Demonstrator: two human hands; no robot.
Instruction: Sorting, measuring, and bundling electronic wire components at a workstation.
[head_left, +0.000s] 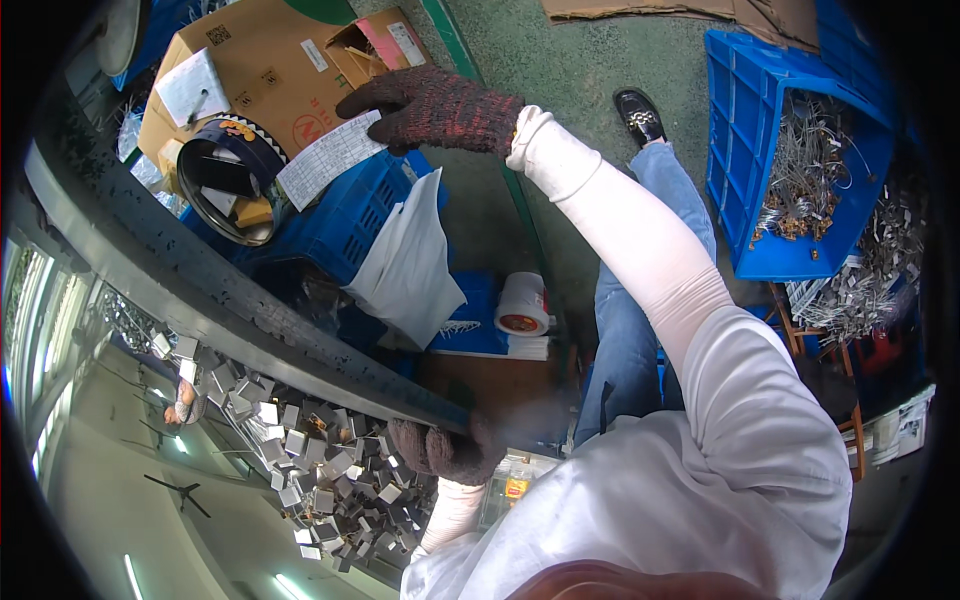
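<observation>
My right hand (440, 108), in a dark red-brown knit glove, stretches far forward with its fingers extended. It is over the end of a printed paper sheet (330, 162), beside a cardboard box (275, 75); the fingers do not look closed on the sheet. Close to my body, my left hand (450, 452), gloved alike, has its fingers curled against the rim of a grey metal bench (300, 375). Part of that grip is hidden. Beyond that rim lies a heap of small grey metal block-shaped parts (325, 465). A round open tin (235, 185) stands next to the sheet.
Under the sheet is a blue crate (350, 225) with a white sheet (405, 265) draped over its side. A white tub (522, 305) sits below. At right, a blue crate (745, 150) holds wired parts (805, 170), near more metal parts (870, 280). A green bar (450, 40) crosses the floor.
</observation>
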